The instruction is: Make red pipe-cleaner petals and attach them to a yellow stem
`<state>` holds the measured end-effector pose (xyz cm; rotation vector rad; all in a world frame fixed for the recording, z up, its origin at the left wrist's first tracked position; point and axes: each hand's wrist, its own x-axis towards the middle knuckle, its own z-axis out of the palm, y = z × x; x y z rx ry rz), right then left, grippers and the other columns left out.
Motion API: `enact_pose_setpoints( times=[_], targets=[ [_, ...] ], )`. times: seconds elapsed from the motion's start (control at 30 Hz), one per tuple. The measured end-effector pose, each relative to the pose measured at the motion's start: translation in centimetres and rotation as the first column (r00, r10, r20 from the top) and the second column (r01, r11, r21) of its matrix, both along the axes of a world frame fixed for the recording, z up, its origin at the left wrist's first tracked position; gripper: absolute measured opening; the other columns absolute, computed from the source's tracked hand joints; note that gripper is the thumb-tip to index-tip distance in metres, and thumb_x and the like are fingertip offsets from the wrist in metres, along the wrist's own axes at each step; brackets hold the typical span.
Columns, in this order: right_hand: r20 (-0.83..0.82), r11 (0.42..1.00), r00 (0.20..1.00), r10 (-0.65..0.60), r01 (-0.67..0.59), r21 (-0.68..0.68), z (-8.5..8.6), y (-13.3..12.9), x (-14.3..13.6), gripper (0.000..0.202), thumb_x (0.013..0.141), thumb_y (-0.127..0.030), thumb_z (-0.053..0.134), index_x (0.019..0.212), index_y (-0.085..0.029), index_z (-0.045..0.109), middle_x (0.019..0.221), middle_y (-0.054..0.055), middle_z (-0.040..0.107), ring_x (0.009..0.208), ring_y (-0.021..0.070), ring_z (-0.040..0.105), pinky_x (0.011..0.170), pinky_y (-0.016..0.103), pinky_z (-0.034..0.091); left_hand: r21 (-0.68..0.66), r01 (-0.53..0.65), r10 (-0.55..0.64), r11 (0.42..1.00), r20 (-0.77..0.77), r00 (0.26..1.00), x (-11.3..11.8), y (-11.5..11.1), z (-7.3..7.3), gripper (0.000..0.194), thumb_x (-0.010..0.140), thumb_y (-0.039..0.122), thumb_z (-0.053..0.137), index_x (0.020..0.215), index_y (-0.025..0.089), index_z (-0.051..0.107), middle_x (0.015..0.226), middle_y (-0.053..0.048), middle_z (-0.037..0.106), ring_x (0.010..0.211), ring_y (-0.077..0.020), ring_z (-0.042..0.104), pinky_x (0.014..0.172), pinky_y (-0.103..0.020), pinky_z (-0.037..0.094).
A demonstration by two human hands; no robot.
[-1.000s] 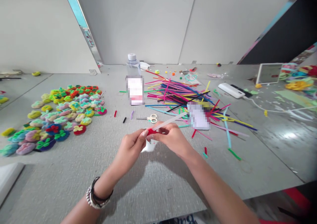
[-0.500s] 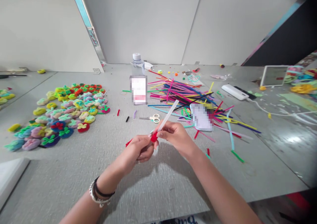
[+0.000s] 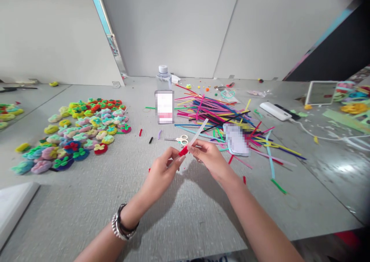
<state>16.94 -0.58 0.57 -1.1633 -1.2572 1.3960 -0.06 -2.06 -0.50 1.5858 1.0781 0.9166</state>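
Observation:
My left hand (image 3: 163,169) is closed, its thumb and fingers pinching a bunched piece of red pipe cleaner (image 3: 183,151). My right hand (image 3: 212,159) pinches the other side of it, fingertips beside a pale translucent stick (image 3: 200,131) that slants up and away. The red piece sits around or against the stick's lower part; fingers hide exactly how. Just beyond the hands lie small scissors (image 3: 182,140) with pale handles. Short red (image 3: 140,132), black (image 3: 150,140) and lilac pipe cleaner pieces (image 3: 160,134) lie to their left.
Many finished fuzzy flower shapes (image 3: 86,132) cover the table's left. A heap of pipe cleaners (image 3: 214,109) lies behind my hands, with a phone (image 3: 237,140) on its edge. A propped phone (image 3: 165,107) stands before a bottle (image 3: 163,78). A white power bank (image 3: 274,111) trails a cable.
My left hand has shifted its grip, its fingers now pinching the red piece higher up. The red piece has moved slightly up and right. The whole view has shifted a little.

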Motion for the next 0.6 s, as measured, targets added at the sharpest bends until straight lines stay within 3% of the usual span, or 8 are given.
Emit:
enact_pose_setpoints(
  times=[0.2,0.43,0.6],
  targets=[
    [0.01,0.998,0.999,0.034,-0.034,-0.053,-0.1,-0.1,0.5,0.04,0.073,-0.05,0.073,0.098,-0.019,0.072,0.065,-0.003,0.047,0.055,0.0087,0.028,0.052,0.026,0.017,-0.013,0.036,-0.036,0.999,0.014,0.999,-0.3,0.0,-0.1,0.029,0.096,0.041,0.041,0.091,0.016,0.055,0.066,0.004,0.048,0.06,-0.0092,0.043,0.057,-0.021,0.033],
    [0.003,0.996,0.999,-0.037,0.037,-0.081,-1.3,0.0,-0.2,0.049,0.066,-0.057,0.076,0.097,-0.018,0.073,0.06,-0.004,0.044,0.055,0.0094,0.028,0.052,0.025,0.019,-0.057,0.04,-0.038,0.998,0.038,0.999,-0.7,0.0,-0.3,0.043,0.096,0.047,0.037,0.07,0.016,0.049,0.056,0.005,0.042,0.052,-0.0076,0.037,0.051,-0.021,0.029],
    [0.015,0.995,0.997,-0.075,0.074,0.067,-1.1,-0.5,-0.9,0.044,0.07,-0.059,0.071,0.081,-0.016,0.072,0.056,-0.004,0.039,0.053,0.0091,0.026,0.05,0.025,0.018,-0.101,0.093,-0.089,0.991,0.045,0.995,-1.3,0.0,0.3,0.05,0.095,0.055,0.035,0.076,0.015,0.057,0.051,0.007,0.036,0.046,-0.0073,0.031,0.046,-0.021,0.024]
  ],
)
